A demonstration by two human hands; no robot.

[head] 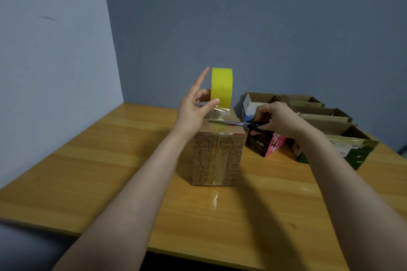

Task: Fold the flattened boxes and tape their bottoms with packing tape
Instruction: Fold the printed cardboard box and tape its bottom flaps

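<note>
With thumb and fingers (204,92) of the left hand (193,108) pinching a yellow roll of packing tape (221,86), index finger straight, holding it upright just above the brown printed cardboard box (217,156) on the glossy wooden table (88,160). Stretching a clear tape strip (220,111) from roll to box top. Gripping black-handled steel scissors (233,124) in the right hand (277,119), fingers curled at the handles, blades lying across the box top under the strip. Working beside a row of open cardboard boxes (326,114) at right.

one head-worn view looks forward and down across the table (77,160), close, facing the wall (264,28).
</note>
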